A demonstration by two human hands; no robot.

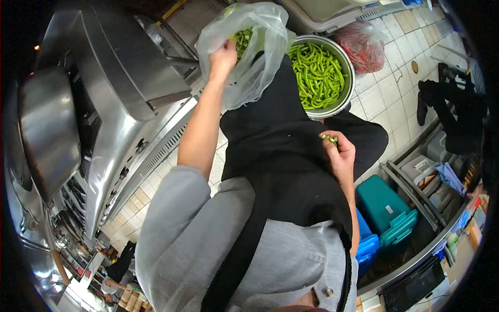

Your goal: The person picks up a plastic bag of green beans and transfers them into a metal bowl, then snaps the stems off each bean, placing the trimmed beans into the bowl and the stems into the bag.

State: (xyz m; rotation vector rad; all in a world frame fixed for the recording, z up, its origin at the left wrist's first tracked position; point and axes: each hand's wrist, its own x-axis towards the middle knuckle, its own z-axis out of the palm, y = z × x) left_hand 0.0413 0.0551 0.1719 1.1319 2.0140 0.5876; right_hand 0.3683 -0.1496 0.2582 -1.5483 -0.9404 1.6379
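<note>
My left hand (223, 58) reaches over the rim of a clear plastic bag (260, 78). Its fingers are curled against the chopped-looking green pieces (243, 41) inside, and what they hold is hidden. Beside the bag stands a round metal bowl (349, 78) full of long green chili peppers (317, 75). Close to my lap, below the bowl, my right hand (341, 156) is closed around a small bunch of green chili pieces (329, 139), whose pale round ends show between thumb and fingers.
A bag of red chilies (361, 47) lies on the tiled floor (397, 86) past the bowl. Stainless kitchen equipment (125, 93) rises at the left. At the lower right are a green bin (382, 203), a blue bin (367, 244) and a metal rack (413, 192).
</note>
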